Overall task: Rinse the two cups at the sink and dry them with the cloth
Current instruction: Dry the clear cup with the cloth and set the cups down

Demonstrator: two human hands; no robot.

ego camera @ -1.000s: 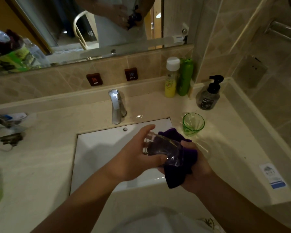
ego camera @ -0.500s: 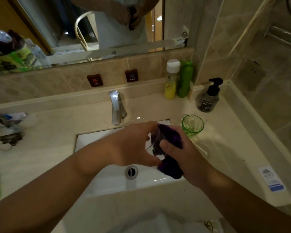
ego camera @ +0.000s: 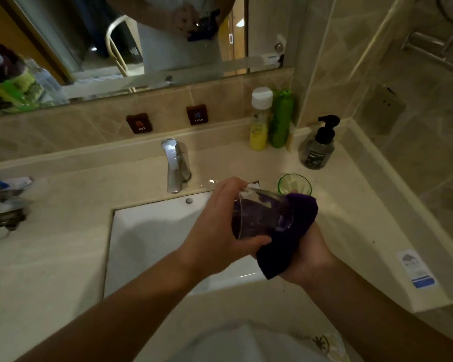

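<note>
Just right of the faucet (ego camera: 175, 165), over the basin, the left hand (ego camera: 215, 231) grips the clear cup (ego camera: 256, 218) on its side. The right hand (ego camera: 305, 253) clutches the purple cloth (ego camera: 296, 226) against the cup's far end, so drying looks underway. Further right, the green cup (ego camera: 294, 184) stands upright on the counter; whether it is dried cannot be told.

left hand (ego camera: 215, 228): curled, gripping (thumb underneath) | right hand (ego camera: 307, 257): curled, gripping | forearms converging

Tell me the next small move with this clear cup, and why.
Probably turn the clear cup in the left hand against the purple cloth that the right hand presses to it: the cloth covers only one side.
</note>
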